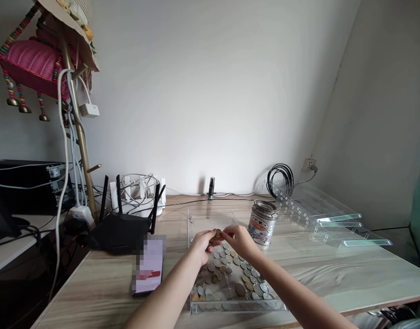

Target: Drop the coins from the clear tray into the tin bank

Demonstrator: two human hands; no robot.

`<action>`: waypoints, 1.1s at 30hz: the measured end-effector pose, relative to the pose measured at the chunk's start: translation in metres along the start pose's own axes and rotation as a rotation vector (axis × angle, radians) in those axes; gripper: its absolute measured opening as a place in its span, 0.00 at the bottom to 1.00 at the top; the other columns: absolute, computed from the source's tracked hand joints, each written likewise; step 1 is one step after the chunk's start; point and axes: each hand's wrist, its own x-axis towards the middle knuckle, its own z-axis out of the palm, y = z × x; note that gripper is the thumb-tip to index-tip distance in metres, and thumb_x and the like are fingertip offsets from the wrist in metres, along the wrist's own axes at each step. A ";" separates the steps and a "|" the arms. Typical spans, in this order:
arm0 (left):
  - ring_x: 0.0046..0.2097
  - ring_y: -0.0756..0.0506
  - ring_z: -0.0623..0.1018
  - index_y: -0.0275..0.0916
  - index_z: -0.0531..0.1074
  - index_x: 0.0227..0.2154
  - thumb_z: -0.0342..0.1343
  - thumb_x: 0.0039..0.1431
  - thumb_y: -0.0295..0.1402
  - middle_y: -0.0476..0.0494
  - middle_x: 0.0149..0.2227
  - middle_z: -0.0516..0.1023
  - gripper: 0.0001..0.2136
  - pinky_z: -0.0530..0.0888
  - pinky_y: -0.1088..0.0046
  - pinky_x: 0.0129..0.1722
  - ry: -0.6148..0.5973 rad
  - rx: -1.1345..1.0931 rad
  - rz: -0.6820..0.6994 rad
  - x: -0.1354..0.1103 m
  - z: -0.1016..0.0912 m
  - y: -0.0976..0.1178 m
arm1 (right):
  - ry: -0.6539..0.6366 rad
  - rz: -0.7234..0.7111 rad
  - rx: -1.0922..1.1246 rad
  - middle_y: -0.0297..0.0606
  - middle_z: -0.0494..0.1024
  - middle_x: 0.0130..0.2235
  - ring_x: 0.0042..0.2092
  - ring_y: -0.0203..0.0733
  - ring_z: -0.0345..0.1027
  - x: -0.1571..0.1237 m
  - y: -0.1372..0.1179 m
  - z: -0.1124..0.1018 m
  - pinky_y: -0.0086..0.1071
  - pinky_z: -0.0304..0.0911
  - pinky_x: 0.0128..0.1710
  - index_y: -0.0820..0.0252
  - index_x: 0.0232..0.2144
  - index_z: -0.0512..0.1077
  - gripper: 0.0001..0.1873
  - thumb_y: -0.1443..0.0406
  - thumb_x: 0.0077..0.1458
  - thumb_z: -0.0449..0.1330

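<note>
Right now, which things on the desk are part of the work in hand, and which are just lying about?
In use: left hand, right hand, the coin their fingers pinch, loose coins, clear tray; tin beside it, probably.
Lying about: phone, router, stacked clear trays, coiled cable.

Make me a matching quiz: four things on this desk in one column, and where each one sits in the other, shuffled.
Things:
1. tin
2. phone
3. router
4. coin

Places:
A. pinched between left hand and right hand
B. lying flat just left of the tray
C. standing right of the tray's far end
D. behind the phone, antennas up

Pairs: 1-C, 2-B, 3-D, 4-A
</note>
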 end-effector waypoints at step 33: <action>0.12 0.60 0.52 0.35 0.65 0.26 0.51 0.49 0.35 0.54 0.16 0.61 0.07 0.42 0.84 0.12 -0.209 0.047 -0.072 -0.001 0.002 -0.003 | -0.074 -0.056 0.019 0.34 0.75 0.25 0.28 0.36 0.66 0.006 0.000 -0.014 0.28 0.61 0.28 0.58 0.25 0.73 0.13 0.60 0.46 0.51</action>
